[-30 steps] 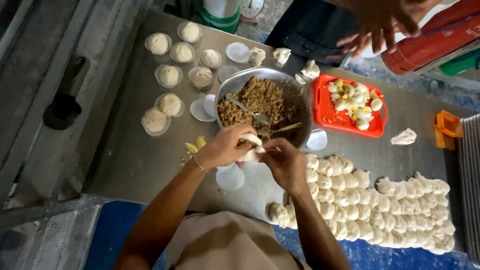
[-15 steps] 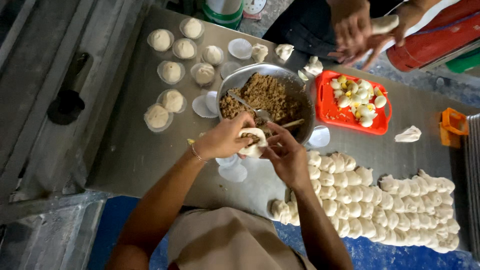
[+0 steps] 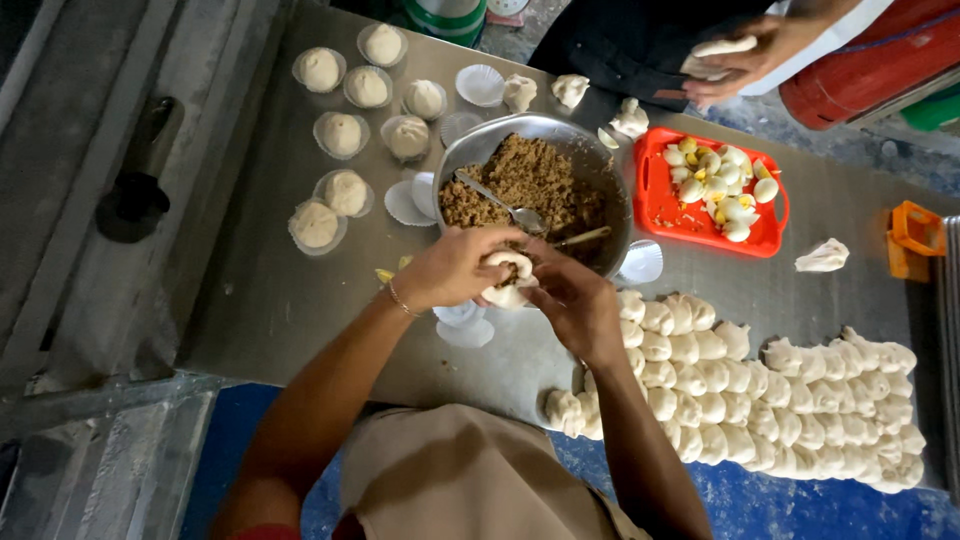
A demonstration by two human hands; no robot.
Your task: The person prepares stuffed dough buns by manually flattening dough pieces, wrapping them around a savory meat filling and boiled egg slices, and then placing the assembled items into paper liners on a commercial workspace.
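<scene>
**Dough round with filling, held in both hands at the bowl's near edge**

As seen from the head camera, a pale dough round [image 3: 508, 278] with brown filling at its centre is held just in front of the metal bowl [image 3: 470, 140]. The left hand [image 3: 450, 268] is curled about the dough's left side, fingers closed on its rim. The right hand [image 3: 570, 300] is cupped against the right side, fingers bent and pinching the edge; how tightly cannot be told.

Inside the bowl, brown minced filling [image 3: 530, 180] is heaped, and a spoon [image 3: 500, 203] is laid in it. To the right, a red tray [image 3: 770, 235] of halved boiled eggs [image 3: 720, 185] is set. Below the tray, rows of dough pieces [image 3: 760, 395] are packed together on the steel table [image 3: 270, 300]. To the left, filled buns in paper cups [image 3: 345, 192] are spread out, with empty paper cups [image 3: 465, 325] just under the hands. At the far edge, another person's hands [image 3: 745, 55] are closed on a piece of dough.
</scene>
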